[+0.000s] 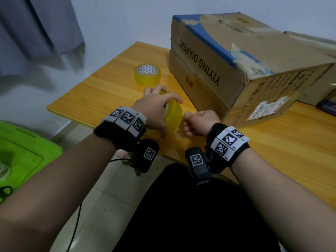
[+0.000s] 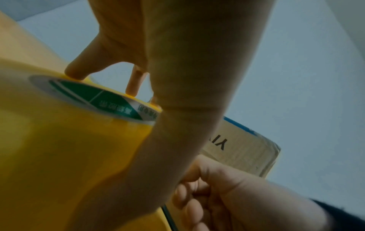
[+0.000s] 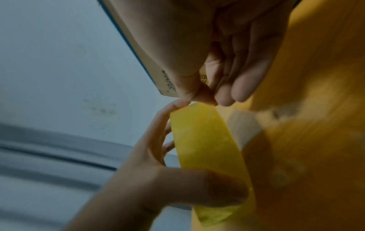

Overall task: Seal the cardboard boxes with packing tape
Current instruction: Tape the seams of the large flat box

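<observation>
Only the right wrist view shows right hand pinching tape roll's end.

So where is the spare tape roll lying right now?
In the head view, the spare tape roll lies flat on the table, beyond the left hand, left of the cardboard box.

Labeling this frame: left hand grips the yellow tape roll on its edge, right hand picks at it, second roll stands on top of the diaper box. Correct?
Not quite. The second roll lies flat on the table, left of the diaper box, as the head view shows. The rest holds: left hand grips the yellow tape roll, right hand picks at it.
</observation>
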